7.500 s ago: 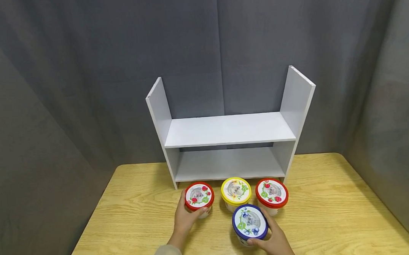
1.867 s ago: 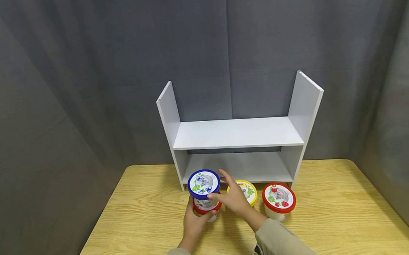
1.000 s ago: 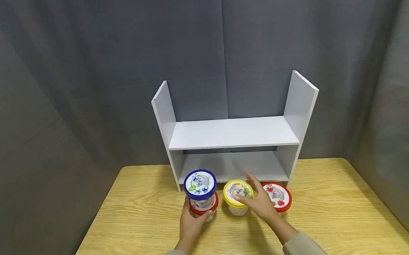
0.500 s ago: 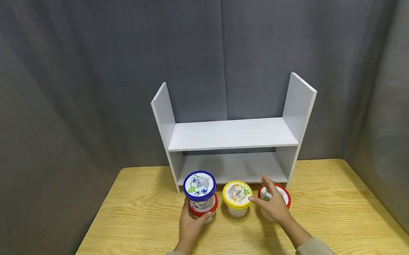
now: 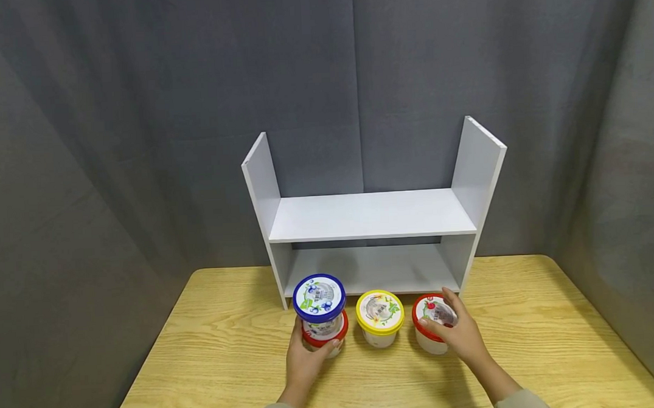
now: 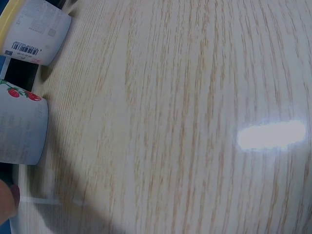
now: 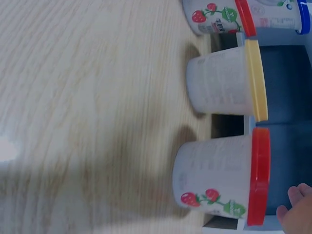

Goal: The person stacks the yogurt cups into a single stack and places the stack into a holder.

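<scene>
Lid (image 7: 259,178), red and round, beneath the right hand (image 5: 461,336)

That hand, fingers (image 7: 294,196) parted and holding nothing, hovers just above the lid's upright white tub (image 7: 212,170), nearer than the left hand (image 5: 303,362), which grips another red-lidded white tub (image 7: 214,18) under a blue-lidded white tub (image 5: 319,299). A yellow-lidded white tub (image 5: 380,317) stands between. Behind is a white two-tier shelf (image 5: 371,215) on the wood-grained table (image 5: 219,361).

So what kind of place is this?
Maybe a little booth set up for practising or filming: plain grey cloth hangs behind and on both sides of a wood-grain table, with a small white shelf and four lidded tubs.
</scene>
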Demonstrator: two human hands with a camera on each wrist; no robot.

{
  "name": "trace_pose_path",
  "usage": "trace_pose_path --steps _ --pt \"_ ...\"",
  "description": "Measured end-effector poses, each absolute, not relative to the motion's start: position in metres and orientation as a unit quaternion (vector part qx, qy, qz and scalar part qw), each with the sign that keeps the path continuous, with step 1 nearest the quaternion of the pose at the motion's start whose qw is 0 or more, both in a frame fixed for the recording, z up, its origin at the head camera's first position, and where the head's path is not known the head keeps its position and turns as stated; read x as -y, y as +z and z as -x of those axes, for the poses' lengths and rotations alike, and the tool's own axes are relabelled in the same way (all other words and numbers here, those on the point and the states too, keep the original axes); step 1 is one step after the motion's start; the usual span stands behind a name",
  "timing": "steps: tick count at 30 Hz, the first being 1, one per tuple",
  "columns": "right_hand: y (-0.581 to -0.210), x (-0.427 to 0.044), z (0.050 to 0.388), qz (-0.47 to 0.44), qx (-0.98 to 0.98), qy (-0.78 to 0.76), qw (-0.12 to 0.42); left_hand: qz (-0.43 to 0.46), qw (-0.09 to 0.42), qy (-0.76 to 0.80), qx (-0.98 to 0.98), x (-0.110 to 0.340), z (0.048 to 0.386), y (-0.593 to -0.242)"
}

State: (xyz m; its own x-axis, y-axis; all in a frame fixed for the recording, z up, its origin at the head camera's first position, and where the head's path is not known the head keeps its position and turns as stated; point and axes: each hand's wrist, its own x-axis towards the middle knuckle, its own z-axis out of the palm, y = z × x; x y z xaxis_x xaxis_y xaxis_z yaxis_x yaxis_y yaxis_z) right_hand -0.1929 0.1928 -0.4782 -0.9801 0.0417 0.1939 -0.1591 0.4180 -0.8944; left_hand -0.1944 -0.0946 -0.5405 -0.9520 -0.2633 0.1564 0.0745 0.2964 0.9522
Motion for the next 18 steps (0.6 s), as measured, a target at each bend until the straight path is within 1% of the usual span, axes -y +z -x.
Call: trace_pose_path --steps 7,10,14,18 --pt "-0.475 -0.198 0.189 -0.022 0.833 0.548 0.071 -0.061 0.143 -0.588 0.794 0.095 0.195 -0.541" --pt "-0.479 -0.201 0.189 -0.028 0.832 0.548 0.08 -0.062 0.142 -0.589 0.793 0.095 0.195 -0.54" --pt "-0.487 -0.204 0.19 -0.022 0.85 0.515 0.107 -0.062 0.14 -0.592 0.791 0.095 0.195 -0.54" --pt "-0.487 -0.206 0.189 -0.01 0.851 0.517 0.092 -0.064 0.136 -0.594 0.79 0.095 0.195 -0.541"
